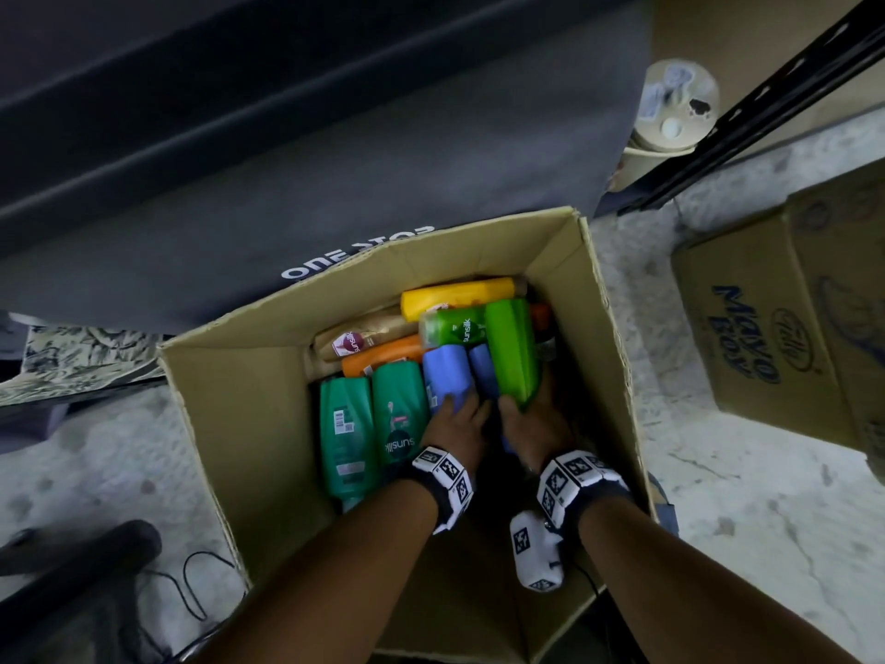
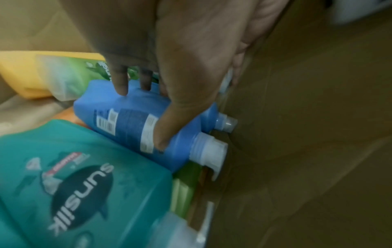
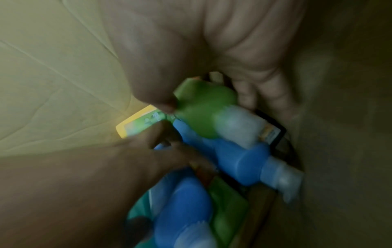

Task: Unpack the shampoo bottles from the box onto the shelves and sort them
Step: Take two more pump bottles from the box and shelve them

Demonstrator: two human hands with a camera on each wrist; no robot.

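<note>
An open cardboard box (image 1: 249, 424) on the floor holds several shampoo bottles lying flat. Both hands reach into it. My left hand (image 1: 457, 416) grips a blue bottle (image 1: 445, 376) with a white cap; the left wrist view shows the thumb and fingers wrapped round this blue bottle (image 2: 131, 117). My right hand (image 1: 531, 424) holds a light green bottle (image 1: 512, 352), thumb on its shoulder near the white cap in the right wrist view (image 3: 203, 110). A second blue bottle (image 1: 483, 371) lies between them. Two teal bottles (image 1: 373, 424), an orange, a beige, a yellow (image 1: 455, 294) and another green bottle lie around.
A dark shelf board (image 1: 287, 184) with white lettering runs behind the box. A second cardboard carton (image 1: 785, 318) stands at the right, beside a black metal rail (image 1: 766, 112) and a pale round container (image 1: 675, 107). A black cable (image 1: 191, 587) lies on the speckled floor at the left.
</note>
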